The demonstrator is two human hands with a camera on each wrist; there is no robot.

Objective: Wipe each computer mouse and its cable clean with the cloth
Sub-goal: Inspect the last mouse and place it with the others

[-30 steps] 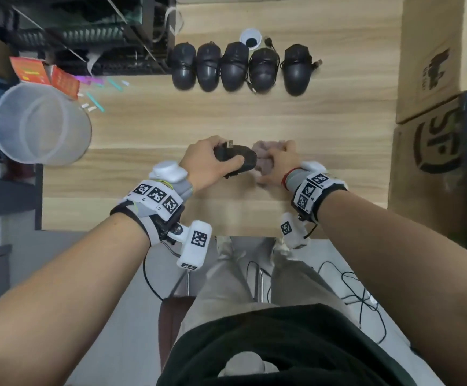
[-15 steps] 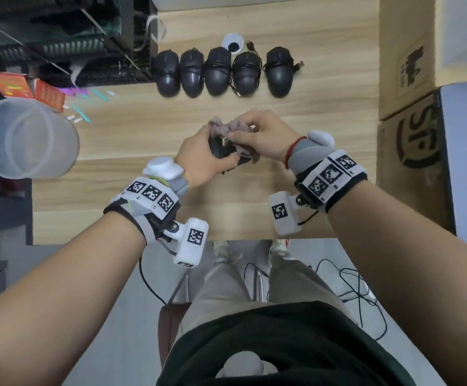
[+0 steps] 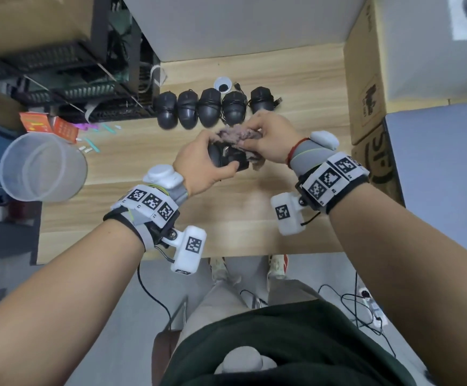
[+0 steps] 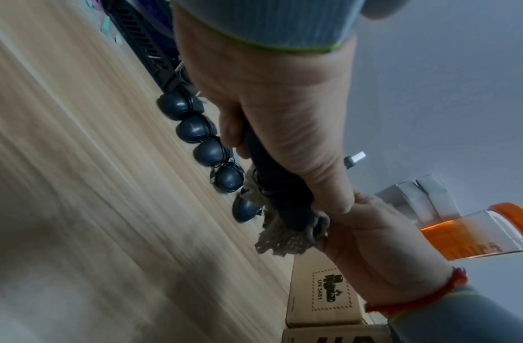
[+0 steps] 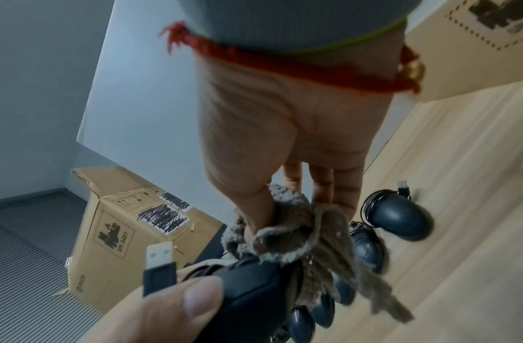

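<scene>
My left hand (image 3: 198, 160) grips a black mouse (image 3: 228, 159) above the wooden desk (image 3: 254, 213), its cable wound round it and the USB plug (image 5: 160, 266) sticking up. My right hand (image 3: 268, 137) holds a grey-brown cloth (image 3: 237, 137) bunched against the far side of that mouse; the cloth (image 5: 313, 234) hangs down past it. In the left wrist view the mouse (image 4: 281, 192) sits in my palm with the cloth (image 4: 281, 236) below it. Several more black mice (image 3: 210, 111) lie in a row at the back of the desk.
A clear plastic tub (image 3: 42, 167) stands at the desk's left edge, with red packets (image 3: 48, 125) behind it. Cardboard boxes (image 3: 366, 93) line the right side. A black rack (image 3: 73, 87) stands at the back left. A white cable grommet (image 3: 222, 85) sits behind the mice.
Both hands moved away from me toward the row of mice, carrying the mouse. The right hand brought the cloth from the mouse's right side up over its far side.
</scene>
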